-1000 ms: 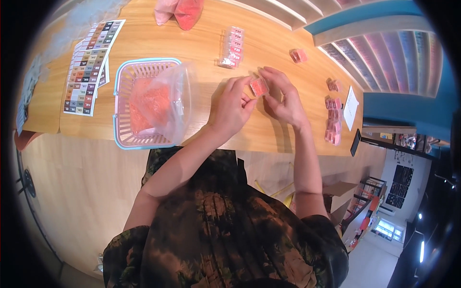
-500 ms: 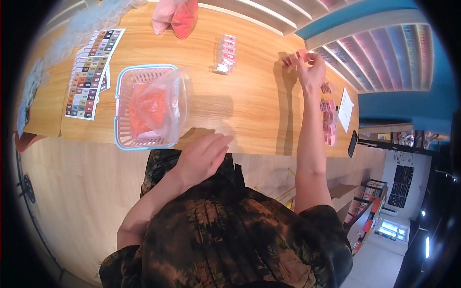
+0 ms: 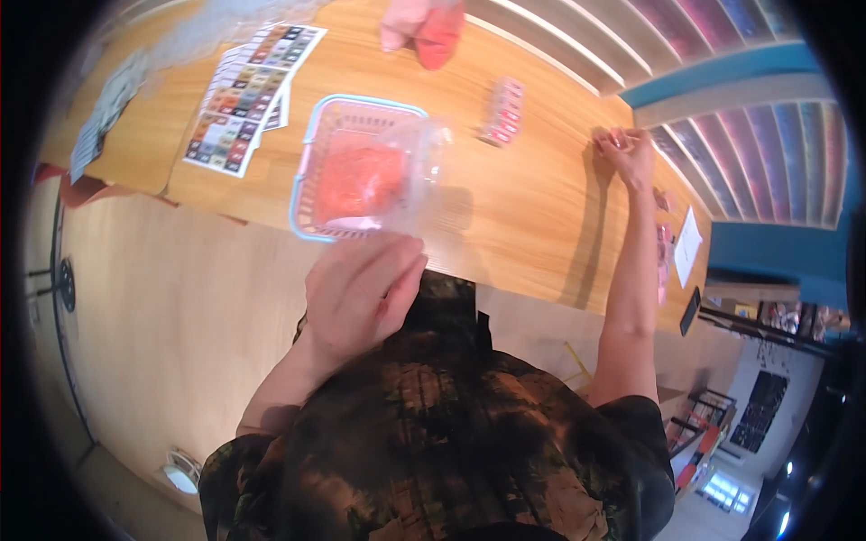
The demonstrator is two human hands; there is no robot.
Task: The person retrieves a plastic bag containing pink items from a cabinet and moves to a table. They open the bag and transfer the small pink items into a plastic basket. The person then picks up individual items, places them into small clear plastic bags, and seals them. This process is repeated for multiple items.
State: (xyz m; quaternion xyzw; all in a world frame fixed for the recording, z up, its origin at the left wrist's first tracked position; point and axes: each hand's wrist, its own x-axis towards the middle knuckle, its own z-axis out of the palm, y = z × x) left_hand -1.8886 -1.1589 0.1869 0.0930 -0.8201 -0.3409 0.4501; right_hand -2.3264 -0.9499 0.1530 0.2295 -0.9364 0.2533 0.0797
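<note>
The relation that matters is at your right hand (image 3: 631,158), its arm stretched out toward the far right part of the wooden surface (image 3: 514,212). The small clear plastic box with reddish contents (image 3: 617,138) lies right at those fingertips, on their far-left side, near the shelf side of the surface. Your right hand is plainly the nearer one; your left hand (image 3: 363,290) is well apart from it, raised in front of your body by the near rim of the light-blue and pink plastic basket (image 3: 303,176).

The row of clear boxes with red-and-white labels (image 3: 505,113) stands between the basket and your right hand, its long axis running away from you and leaning a little right.

Your right fingers are drawn together about the small box, but you can't tell here whether they grip it or only touch it; they cover most of it, so its long axis and the number of boxes there stay unclear. Your left fingers are loosely curled with the back of the hand up; the palm is hidden, so whether it holds anything can't be told. Your right forearm partly hides the pink boxes (image 3: 665,261) along the right side.
</note>
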